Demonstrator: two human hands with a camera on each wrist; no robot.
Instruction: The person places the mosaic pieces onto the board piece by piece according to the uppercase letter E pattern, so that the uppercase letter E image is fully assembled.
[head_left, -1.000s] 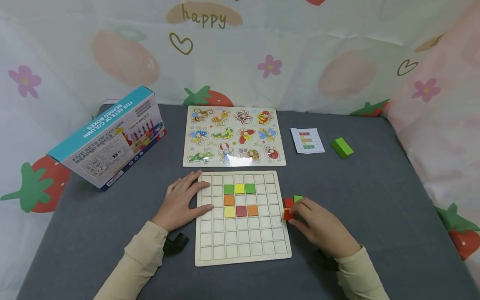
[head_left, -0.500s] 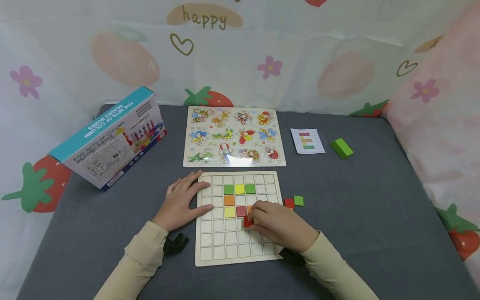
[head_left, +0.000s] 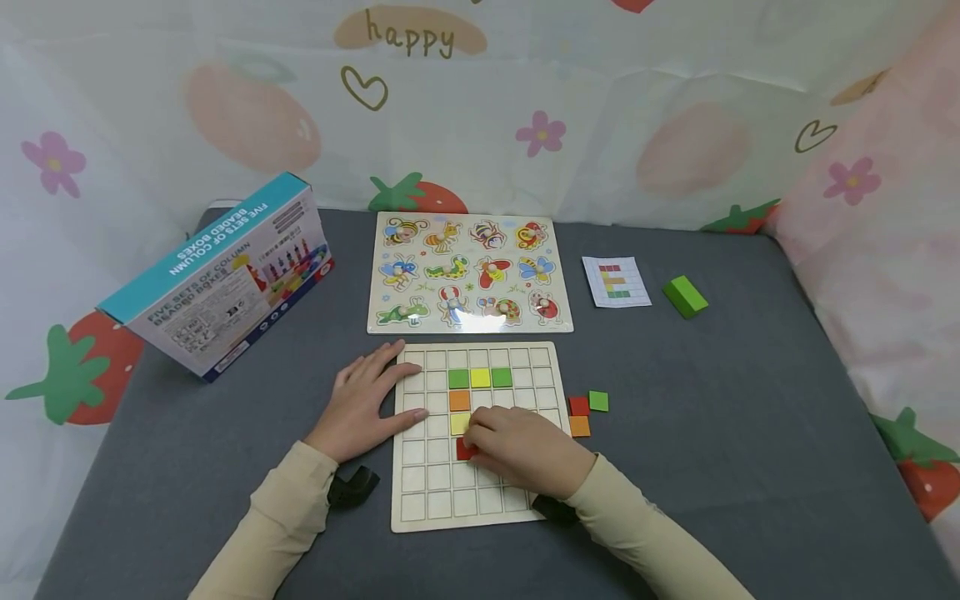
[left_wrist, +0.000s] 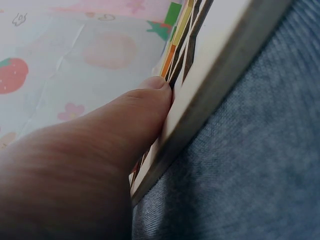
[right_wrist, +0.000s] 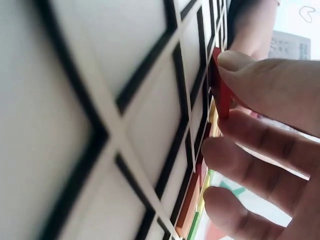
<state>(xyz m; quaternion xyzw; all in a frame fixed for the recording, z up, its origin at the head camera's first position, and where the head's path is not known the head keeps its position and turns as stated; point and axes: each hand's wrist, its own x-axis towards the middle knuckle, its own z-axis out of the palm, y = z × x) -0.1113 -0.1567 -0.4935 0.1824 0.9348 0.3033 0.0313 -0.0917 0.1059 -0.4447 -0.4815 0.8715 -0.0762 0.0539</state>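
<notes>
My right hand (head_left: 527, 447) pinches a red square tile (head_left: 465, 449) between thumb and index finger, over the grid board (head_left: 450, 518). In the right wrist view the red tile (right_wrist: 224, 90) stands tilted at the board's cells. Above it on the board, a yellow tile (head_left: 459, 424) is partly covered by the fingers. An orange tile (head_left: 459, 401) sits above that, and a row of green (head_left: 458, 378), yellow (head_left: 480, 378) and green tiles (head_left: 502, 377) fills cells higher up. My left hand (head_left: 363, 408) rests on the board's left edge, its thumb (left_wrist: 135, 112) straight on the rim.
Right of the board lie loose red (head_left: 578, 406), green (head_left: 598, 401) and orange tiles (head_left: 580, 427). Behind are an insect puzzle board (head_left: 470, 273), a pattern card (head_left: 616, 282) and a green block (head_left: 685, 297). A blue and white box (head_left: 225, 283) stands at the left.
My right hand has taken a red tile from the loose ones beside the board and carried it left across the grid. The left hand has stayed in place.
</notes>
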